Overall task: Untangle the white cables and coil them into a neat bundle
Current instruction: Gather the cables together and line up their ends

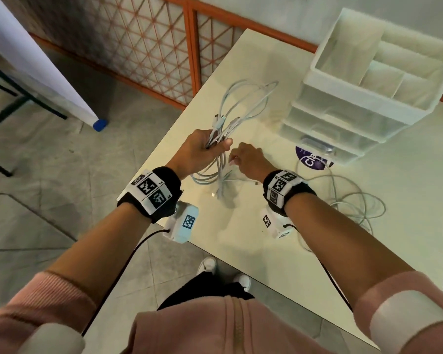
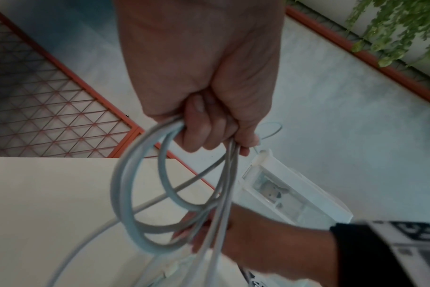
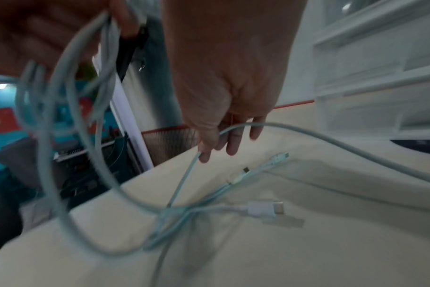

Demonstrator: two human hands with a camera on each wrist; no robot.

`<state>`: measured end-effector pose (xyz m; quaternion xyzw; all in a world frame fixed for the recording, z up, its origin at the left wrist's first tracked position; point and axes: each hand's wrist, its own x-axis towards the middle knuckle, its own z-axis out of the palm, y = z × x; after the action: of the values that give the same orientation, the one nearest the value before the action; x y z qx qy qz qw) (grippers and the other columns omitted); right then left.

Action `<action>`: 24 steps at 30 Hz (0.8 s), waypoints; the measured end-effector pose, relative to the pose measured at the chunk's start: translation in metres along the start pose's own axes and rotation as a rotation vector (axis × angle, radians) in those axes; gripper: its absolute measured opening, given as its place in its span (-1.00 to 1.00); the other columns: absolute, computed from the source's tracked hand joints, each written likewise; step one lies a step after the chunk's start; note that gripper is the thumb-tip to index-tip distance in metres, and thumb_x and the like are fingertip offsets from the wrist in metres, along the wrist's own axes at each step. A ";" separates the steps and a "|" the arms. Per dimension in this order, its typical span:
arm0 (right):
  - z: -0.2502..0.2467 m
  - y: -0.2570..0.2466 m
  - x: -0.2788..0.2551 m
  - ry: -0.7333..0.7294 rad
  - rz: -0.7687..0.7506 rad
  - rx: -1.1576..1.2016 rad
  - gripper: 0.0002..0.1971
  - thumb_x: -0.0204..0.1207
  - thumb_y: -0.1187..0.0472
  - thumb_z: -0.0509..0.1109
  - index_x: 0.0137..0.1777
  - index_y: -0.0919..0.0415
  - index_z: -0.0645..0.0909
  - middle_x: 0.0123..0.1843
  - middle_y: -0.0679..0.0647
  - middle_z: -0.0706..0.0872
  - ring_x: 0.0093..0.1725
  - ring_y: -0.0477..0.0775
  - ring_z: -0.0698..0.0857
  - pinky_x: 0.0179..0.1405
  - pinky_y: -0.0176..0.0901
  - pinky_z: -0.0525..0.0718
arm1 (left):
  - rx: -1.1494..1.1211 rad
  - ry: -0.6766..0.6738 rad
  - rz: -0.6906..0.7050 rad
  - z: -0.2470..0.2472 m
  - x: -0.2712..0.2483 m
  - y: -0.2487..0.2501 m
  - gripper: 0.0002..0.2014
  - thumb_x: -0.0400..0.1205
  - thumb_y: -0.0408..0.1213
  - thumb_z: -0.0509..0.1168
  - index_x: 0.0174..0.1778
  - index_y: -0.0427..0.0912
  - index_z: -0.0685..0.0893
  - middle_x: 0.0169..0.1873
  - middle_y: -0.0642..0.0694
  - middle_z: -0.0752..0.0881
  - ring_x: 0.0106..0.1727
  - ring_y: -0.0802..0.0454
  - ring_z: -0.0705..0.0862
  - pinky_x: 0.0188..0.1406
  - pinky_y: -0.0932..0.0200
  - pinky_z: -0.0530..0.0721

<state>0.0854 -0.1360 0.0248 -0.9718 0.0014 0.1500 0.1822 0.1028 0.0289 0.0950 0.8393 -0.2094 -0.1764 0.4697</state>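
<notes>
Head view, nearest first: pink sleeves (image 1: 49, 297) with white cuffs, then both forearms wearing black wrist straps that carry white blocks printed with black-and-white square code markers (image 1: 151, 191). Past them, the left hand (image 1: 197, 154) is fisted around a gathered bunch of white cables (image 1: 241, 106), raised over the cream table (image 1: 241, 251); loops stand up beyond the fist and hang below it to the tabletop. Just beside it, the right hand (image 1: 248, 159) pinches a single strand (image 3: 184, 178) between thumb and fingertips, its other fingers loosely extended; in the right wrist view that strand runs down to plug ends (image 3: 263, 210) lying on the table. A second loose tangle of cable (image 1: 353, 205) lies on the table to the right, apart from the held bunch. Farther on, a purple round sticker (image 1: 310, 159) shows white letters "Ch", the remainder hidden under a white drawer organiser (image 1: 368, 80) with an open, divided top. Beyond the table edge runs an orange-framed lattice fence (image 1: 138, 47).
</notes>
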 end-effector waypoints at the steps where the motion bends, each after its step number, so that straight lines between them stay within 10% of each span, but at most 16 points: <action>1: -0.007 0.006 -0.002 0.087 0.028 0.120 -0.81 0.62 0.31 0.21 0.10 0.30 0.63 0.17 0.29 0.57 0.22 0.29 0.57 0.21 0.08 0.45 | 0.035 0.006 -0.018 0.000 0.001 -0.001 -0.74 0.66 -0.12 0.29 -0.35 -0.09 0.65 -0.48 -0.06 0.58 -0.57 0.31 0.49 -0.44 0.47 0.41; 13: -0.125 0.073 -0.094 0.651 0.310 0.577 -0.70 0.66 0.11 0.22 -0.03 0.31 0.70 -0.34 -0.10 0.65 -0.40 -0.11 0.55 -0.45 -0.53 0.42 | 0.408 -0.018 -0.159 0.019 0.029 0.031 -0.42 0.54 0.12 0.35 0.15 -0.39 0.55 0.14 -0.28 0.61 0.25 -0.20 0.56 -0.01 0.16 0.37; 18: -0.133 0.066 -0.122 0.639 0.191 0.825 -0.84 0.68 0.27 0.16 -0.02 0.28 0.56 -0.29 -0.02 0.66 -0.42 -0.12 0.56 -0.44 -0.47 0.49 | -0.006 -0.065 -0.037 0.036 0.033 0.067 -0.62 0.64 0.05 0.24 -0.32 -0.16 0.39 -0.45 -0.09 0.40 -0.44 0.09 0.42 -0.46 0.24 0.42; 24: -0.127 0.046 -0.129 0.753 0.055 0.878 -0.91 0.64 0.32 0.24 -0.07 0.13 0.51 -0.28 -0.01 0.67 -0.40 -0.15 0.58 -0.39 -0.30 0.54 | -0.571 -0.266 -0.098 0.071 0.025 0.094 -0.56 0.68 0.06 0.18 -0.42 0.00 0.17 -0.53 0.03 0.13 -0.53 0.12 0.18 -0.52 0.30 0.34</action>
<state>-0.0031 -0.2307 0.1590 -0.7913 0.1534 -0.2159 0.5511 0.0716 -0.0793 0.1382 0.6523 -0.1704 -0.3588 0.6456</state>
